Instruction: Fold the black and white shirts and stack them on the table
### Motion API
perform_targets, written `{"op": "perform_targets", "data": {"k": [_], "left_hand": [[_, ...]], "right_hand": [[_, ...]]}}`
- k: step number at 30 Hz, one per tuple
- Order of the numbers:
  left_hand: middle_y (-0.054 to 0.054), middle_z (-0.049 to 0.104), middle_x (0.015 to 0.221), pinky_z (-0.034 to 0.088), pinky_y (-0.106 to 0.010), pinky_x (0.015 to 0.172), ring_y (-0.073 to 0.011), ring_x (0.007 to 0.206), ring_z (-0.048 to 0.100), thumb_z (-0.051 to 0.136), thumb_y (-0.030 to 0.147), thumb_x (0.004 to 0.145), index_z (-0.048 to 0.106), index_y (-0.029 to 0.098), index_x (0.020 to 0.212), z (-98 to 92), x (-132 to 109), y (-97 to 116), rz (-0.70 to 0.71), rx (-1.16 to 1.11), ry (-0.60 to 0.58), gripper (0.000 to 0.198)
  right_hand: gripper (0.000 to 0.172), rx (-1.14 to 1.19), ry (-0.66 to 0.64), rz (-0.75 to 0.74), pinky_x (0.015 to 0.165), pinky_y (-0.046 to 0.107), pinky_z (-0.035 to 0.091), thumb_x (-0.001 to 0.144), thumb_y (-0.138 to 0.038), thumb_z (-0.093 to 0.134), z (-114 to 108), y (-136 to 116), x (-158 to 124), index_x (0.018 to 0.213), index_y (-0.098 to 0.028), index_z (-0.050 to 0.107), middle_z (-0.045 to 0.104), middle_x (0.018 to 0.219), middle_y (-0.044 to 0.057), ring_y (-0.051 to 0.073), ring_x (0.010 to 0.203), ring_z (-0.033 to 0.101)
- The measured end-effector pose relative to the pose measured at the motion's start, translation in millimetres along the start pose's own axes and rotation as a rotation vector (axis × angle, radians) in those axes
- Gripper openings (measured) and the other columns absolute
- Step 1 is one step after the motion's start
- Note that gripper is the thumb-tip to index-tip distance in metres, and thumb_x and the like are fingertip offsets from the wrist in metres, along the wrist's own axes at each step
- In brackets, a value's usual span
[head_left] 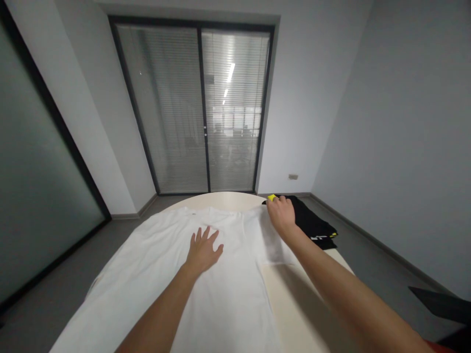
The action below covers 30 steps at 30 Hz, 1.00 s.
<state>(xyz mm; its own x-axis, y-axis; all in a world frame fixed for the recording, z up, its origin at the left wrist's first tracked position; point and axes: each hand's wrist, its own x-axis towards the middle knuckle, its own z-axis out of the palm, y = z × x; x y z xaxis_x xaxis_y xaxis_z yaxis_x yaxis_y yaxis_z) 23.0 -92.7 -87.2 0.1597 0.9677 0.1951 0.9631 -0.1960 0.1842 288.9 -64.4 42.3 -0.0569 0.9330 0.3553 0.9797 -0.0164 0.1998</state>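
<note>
A white T-shirt [228, 289] lies spread over a round-ended table, its neckline toward the far edge. My left hand [203, 252] rests flat on the upper chest of the shirt, fingers spread. At the far outer corner of the right sleeve, my right hand [281, 214] has its fingers bent over the cloth; the fingertips are partly hidden. Just beyond that hand lies black clothing [311, 220] with white markings and yellow parts, one yellow patch [272, 197] showing by the fingers.
The pale tabletop [224, 200] shows along the far edge and at right below the sleeve. Beyond are a glass door with blinds [231, 147] and white walls. A dark object [441, 301] juts in at the lower right. Grey floor surrounds the table.
</note>
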Motion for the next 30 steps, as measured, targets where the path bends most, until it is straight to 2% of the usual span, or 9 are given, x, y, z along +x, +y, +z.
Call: {"op": "perform_targets", "data": {"k": [4,9,12,15,17,19,21,24,30], "left_hand": [[-0.006,0.031,0.162,0.018,-0.052,0.121,-0.0333,0.15,0.023,0.046,0.047,0.095,0.038,0.031,0.153,-6.7,-8,22,0.218,-0.134,-0.084,0.061],[-0.003,0.019,0.165,0.011,-0.064,0.119,-0.0411,0.151,0.006,0.054,0.062,0.088,0.034,0.04,0.153,-9.2,-24,52,0.486,-0.231,-0.239,0.071],[-0.004,0.019,0.165,0.01,-0.066,0.118,-0.0423,0.15,0.005,0.054,0.056,0.09,0.034,0.039,0.153,-9.3,-27,57,0.517,-0.217,-0.249,0.069],[-0.003,0.019,0.165,0.01,-0.067,0.118,-0.0428,0.15,0.006,0.056,0.055,0.089,0.033,0.04,0.153,-10.2,-27,57,0.529,-0.214,-0.246,0.069],[-0.002,0.02,0.165,0.01,-0.067,0.118,-0.0421,0.151,0.007,0.056,0.054,0.089,0.033,0.04,0.153,-11.3,-27,57,0.528,-0.211,-0.238,0.07],[-0.003,0.02,0.165,0.01,-0.065,0.119,-0.0404,0.151,0.007,0.056,0.053,0.089,0.035,0.038,0.152,-12.6,-28,58,0.536,-0.209,-0.227,0.069],[-0.003,0.021,0.165,0.01,-0.063,0.12,-0.0379,0.152,0.008,0.056,0.051,0.089,0.036,0.035,0.152,-14.3,-28,59,0.566,-0.21,-0.221,0.068],[-0.002,0.026,0.163,0.012,-0.063,0.12,-0.0365,0.151,0.014,0.056,0.046,0.089,0.035,0.035,0.153,-17.2,-28,62,0.612,-0.217,-0.248,0.068],[0.001,0.028,0.163,0.009,-0.069,0.118,-0.0408,0.151,0.011,0.058,0.047,0.088,0.036,0.038,0.151,-23.1,-32,66,0.643,-0.221,-0.29,0.068]], "right_hand": [[0.037,0.02,-0.099,0.026,0.085,0.038,0.047,0.097,-0.009,0.034,5,-2,22,0.115,-0.011,0.067,0.069,0.113,0.022,0.029,0.103,0.067],[0.029,0.048,-0.173,0.07,0.082,0.036,0.05,0.095,-0.011,0.045,8,-1,28,0.11,-0.01,0.069,0.071,0.107,0.023,0.029,0.1,0.07],[0.029,0.073,-0.182,0.058,0.083,0.034,0.05,0.094,-0.017,0.052,1,5,22,0.119,-0.015,0.066,0.07,0.114,0.02,0.028,0.105,0.068],[0.038,0.14,-0.104,0.052,0.083,0.032,0.05,0.094,-0.025,0.056,-7,12,5,0.131,-0.02,0.057,0.066,0.123,0.016,0.027,0.112,0.065],[0.035,0.18,-0.099,0.114,0.08,0.034,0.051,0.096,-0.033,0.053,-10,15,-14,0.127,-0.019,0.06,0.069,0.117,0.016,0.028,0.105,0.068],[0.034,0.166,-0.21,0.2,0.076,0.038,0.052,0.096,-0.041,0.052,-9,15,-37,0.114,-0.016,0.067,0.071,0.106,0.018,0.031,0.096,0.071],[0.035,0.117,-0.306,0.235,0.076,0.039,0.053,0.093,-0.043,0.056,-5,13,-60,0.105,-0.013,0.07,0.072,0.105,0.021,0.034,0.097,0.071],[0.028,0.07,-0.297,0.239,0.075,0.037,0.053,0.095,-0.033,0.054,8,6,-84,0.108,-0.012,0.067,0.072,0.103,0.022,0.032,0.095,0.072],[0.026,0.098,-0.228,0.278,0.07,0.036,0.052,0.099,-0.025,0.043,40,11,-88,0.112,-0.011,0.061,0.073,0.097,0.021,0.032,0.089,0.073]]}}
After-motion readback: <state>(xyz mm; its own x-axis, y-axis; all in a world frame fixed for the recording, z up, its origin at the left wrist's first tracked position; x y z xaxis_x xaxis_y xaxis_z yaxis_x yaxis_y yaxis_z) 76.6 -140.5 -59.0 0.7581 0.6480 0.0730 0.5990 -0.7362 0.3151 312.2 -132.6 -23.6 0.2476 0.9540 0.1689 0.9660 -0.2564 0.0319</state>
